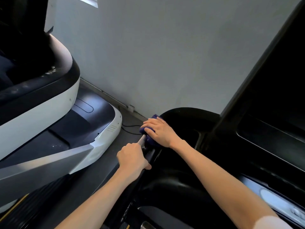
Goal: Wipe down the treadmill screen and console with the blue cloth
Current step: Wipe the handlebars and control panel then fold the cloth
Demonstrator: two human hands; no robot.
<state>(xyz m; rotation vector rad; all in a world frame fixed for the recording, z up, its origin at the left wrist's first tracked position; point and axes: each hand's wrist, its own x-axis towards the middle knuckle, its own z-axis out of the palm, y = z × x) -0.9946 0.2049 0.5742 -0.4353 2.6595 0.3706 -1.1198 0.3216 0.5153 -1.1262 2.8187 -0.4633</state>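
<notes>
The right hand [159, 131] lay just left of the frame's centre, fingers stretched out fairly flat and pressing the blue cloth [150, 140] onto the rounded far-left corner of the glossy black console [178, 162]. The cloth was bunched under the palm, with folds showing beyond the fingertips and below the little-finger side of the hand. Just below and left of it, the left hand [132, 158] was wrapped tightly around the handrail [142, 140] that ran along the console's left edge, its thumb tucked against the black surface. Hand and cloth were near each other but apart.

The dark screen [272, 133] filled the right of the frame, well apart from both hands, with a black upright slanting up to the upper right corner. A neighbouring white and black machine [41, 116] took up the left side. Between the two machines, a thin black cable [130, 128] trailed over the grey floor [99, 176] at the foot of the pale wall [148, 55].
</notes>
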